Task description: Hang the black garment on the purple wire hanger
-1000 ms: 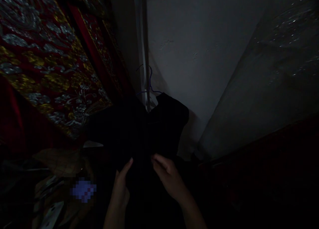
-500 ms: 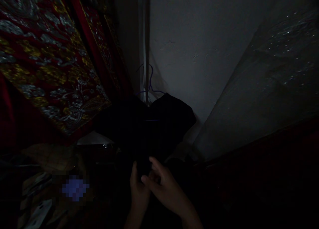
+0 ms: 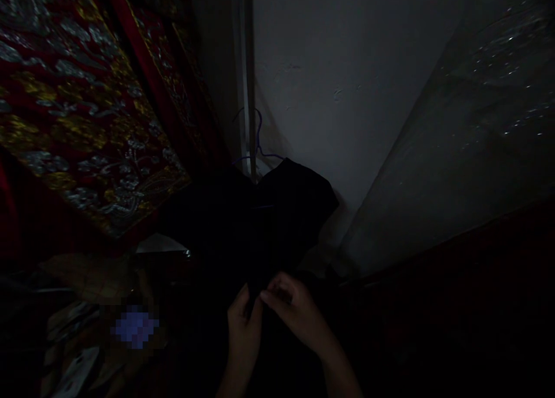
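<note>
A black short-sleeved garment (image 3: 295, 201) hangs in front of me on a thin purple hanger (image 3: 259, 133). My left hand (image 3: 244, 323) is at the front of the garment, its thumb and fingers closed on the dark cloth. Close beside it, my right hand (image 3: 295, 308) has curled fingers, with thumb and fingertip pinched at the same cloth near the left fingers. The light is very low, so seams or fastenings between the fingertips cannot be made out.
Red cloth with gold and silver embroidery (image 3: 87, 109) hangs at left. The hanger hooks near a narrow metal upright (image 3: 248, 69) by a pale wall (image 3: 338, 57). Shiny clear plastic sheeting (image 3: 485, 115) covers the right. A blurred blue patch (image 3: 135, 327) and mixed items lie lower left.
My right hand has drawn its fingers in, its thumb and fingertips shifting slightly right. The left fingers have closed in toward the cloth. The view has shifted a little.
</note>
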`<act>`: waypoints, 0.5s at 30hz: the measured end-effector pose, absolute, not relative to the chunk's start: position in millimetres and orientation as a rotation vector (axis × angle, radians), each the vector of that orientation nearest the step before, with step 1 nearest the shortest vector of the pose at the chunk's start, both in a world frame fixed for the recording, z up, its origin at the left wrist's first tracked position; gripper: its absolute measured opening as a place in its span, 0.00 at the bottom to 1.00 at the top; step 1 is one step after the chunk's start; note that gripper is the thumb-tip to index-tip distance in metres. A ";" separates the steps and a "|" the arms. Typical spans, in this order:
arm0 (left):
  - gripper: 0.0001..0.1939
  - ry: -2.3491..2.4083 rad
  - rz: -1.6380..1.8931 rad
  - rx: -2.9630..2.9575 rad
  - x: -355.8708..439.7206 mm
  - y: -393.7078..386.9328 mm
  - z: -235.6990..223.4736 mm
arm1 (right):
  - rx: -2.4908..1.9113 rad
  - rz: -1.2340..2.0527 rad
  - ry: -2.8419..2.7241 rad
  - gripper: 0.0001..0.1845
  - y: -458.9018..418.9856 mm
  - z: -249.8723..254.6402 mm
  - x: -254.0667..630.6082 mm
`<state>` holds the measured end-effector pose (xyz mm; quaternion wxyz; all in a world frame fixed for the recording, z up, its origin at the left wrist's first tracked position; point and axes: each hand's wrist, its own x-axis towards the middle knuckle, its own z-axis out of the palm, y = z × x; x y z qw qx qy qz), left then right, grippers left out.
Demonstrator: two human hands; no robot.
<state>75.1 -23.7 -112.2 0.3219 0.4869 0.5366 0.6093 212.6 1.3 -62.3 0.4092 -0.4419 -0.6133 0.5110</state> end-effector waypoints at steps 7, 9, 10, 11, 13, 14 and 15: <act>0.12 1.413 1.552 1.583 70.1 -22.6 -103.2 | -1.112 1.225 -1.477 0.11 1.8 -67.1 208.5; 0.11 1.437 1.538 1.571 71.2 -25.0 -102.8 | -1.115 1.238 -1.493 0.11 2.3 -67.1 211.2; 0.11 1.450 1.530 1.557 72.1 -26.1 -103.2 | -1.126 1.237 -1.496 0.12 2.5 -67.3 212.0; 0.11 1.459 1.521 1.540 72.9 -26.9 -104.0 | -1.138 1.232 -1.492 0.12 2.5 -67.4 212.4; 0.11 1.457 1.507 1.497 74.1 -27.6 -106.6 | -1.158 1.212 -1.479 0.12 2.5 -67.3 211.9; 0.11 1.451 1.509 1.464 74.3 -27.3 -108.2 | -1.166 1.207 -1.472 0.13 2.3 -66.7 211.3; 0.11 1.445 1.517 1.423 73.9 -26.6 -109.9 | -1.172 1.206 -1.466 0.13 1.8 -65.8 210.5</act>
